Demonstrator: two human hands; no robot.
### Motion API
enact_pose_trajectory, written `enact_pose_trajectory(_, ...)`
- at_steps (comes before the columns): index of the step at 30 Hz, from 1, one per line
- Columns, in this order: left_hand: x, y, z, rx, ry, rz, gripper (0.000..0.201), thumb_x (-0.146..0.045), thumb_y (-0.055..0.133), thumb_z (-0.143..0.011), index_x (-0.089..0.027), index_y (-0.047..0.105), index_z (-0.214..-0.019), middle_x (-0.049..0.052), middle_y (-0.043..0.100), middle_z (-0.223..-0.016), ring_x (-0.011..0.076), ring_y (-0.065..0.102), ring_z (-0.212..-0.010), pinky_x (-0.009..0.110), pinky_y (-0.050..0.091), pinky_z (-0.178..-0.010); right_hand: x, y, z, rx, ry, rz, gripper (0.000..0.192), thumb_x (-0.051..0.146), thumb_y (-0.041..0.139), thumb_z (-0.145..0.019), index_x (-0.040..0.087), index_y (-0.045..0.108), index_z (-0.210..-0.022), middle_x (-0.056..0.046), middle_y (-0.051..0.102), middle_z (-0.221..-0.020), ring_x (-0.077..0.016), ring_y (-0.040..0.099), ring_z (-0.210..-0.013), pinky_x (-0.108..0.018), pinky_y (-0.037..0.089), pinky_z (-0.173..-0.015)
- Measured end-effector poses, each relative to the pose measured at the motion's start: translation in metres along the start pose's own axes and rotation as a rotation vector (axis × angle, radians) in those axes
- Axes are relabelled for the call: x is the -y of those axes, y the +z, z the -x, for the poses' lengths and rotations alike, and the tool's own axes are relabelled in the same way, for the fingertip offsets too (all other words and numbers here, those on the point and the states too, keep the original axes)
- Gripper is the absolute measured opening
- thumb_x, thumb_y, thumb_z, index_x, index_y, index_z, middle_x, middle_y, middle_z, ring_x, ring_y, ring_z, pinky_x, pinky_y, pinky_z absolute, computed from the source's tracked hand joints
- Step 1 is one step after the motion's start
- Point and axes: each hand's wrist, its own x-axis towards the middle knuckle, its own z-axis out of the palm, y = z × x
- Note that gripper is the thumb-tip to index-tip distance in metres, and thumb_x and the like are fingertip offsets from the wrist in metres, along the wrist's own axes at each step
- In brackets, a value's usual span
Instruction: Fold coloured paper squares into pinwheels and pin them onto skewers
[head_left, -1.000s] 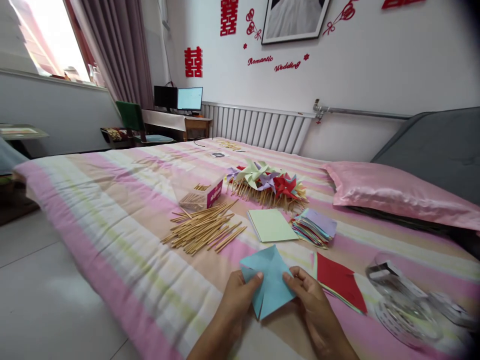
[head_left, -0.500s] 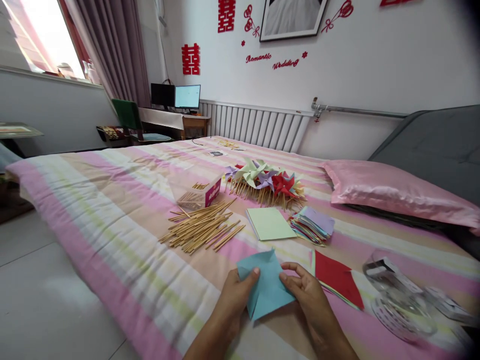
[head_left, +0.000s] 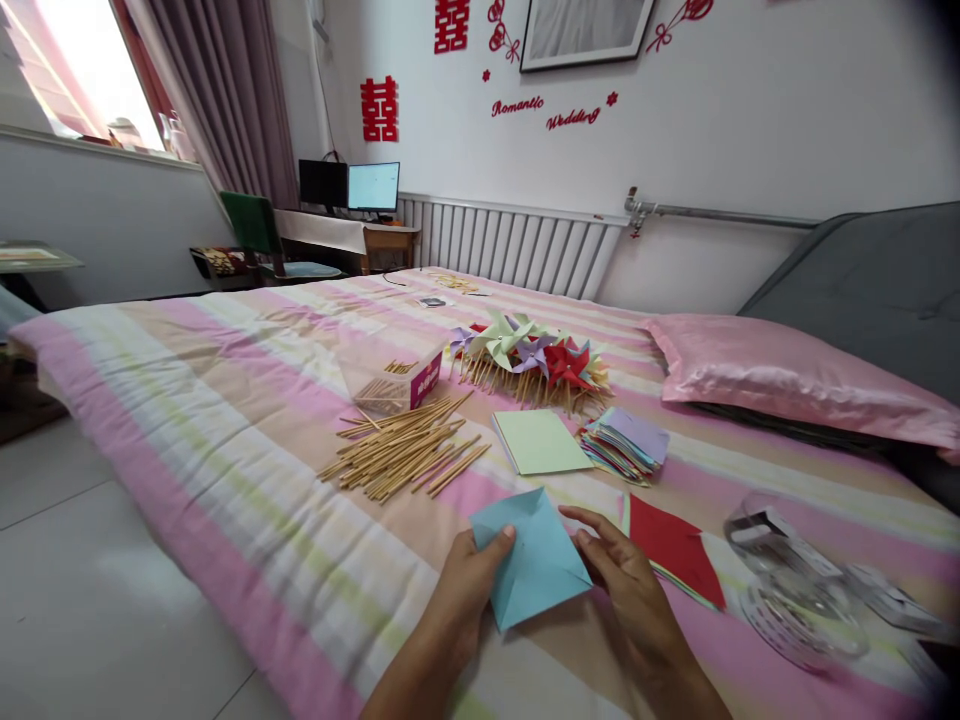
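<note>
Currently your left hand and right hand both pinch the folded light-blue paper square at lower centre of the frame, left thumb on its left edge, right fingers on its right edge. It sits just above the striped bedspread. A red paper sheet lies just right of it. The pale green sheet and the stack of coloured paper are mid-frame. The wooden sticks lie left of those, with the finished pinwheels behind. Clear plastic packaging is at lower right.
</note>
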Motion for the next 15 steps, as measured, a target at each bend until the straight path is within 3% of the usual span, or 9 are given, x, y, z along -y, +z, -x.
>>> enact_pose_trajectory(7, -0.001, 0.001, 0.001, -0.013, -0.017, -0.009, 0.042, -0.042, 0.075, -0.065, -0.008, 0.069, -0.089, 0.012, 0.074, -0.081, 0.0238, 0.067, -0.072, 0.030, 0.048, -0.066, -0.010, -0.014, -0.007, 0.067, -0.049, 0.166, 0.039, 0.049, 0.066, -0.074, 0.021, 0.067, -0.101, 0.000, 0.060, -0.067, -0.0169, 0.055, -0.068, -0.026, 0.042, -0.064)
enact_pose_trajectory(15, -0.004, 0.002, 0.001, -0.002, -0.025, -0.004, 0.039, -0.039, 0.075, -0.066, -0.008, 0.069, -0.089, 0.012, 0.074, -0.079, 0.0223, 0.067, -0.071, 0.027, 0.048, -0.063, -0.012, -0.018, -0.010, 0.074, -0.112, 0.269, 0.033, 0.047, 0.061, -0.079, 0.021, 0.068, -0.098, -0.005, 0.064, -0.092, -0.0192, 0.053, -0.082, -0.028, 0.040, -0.071)
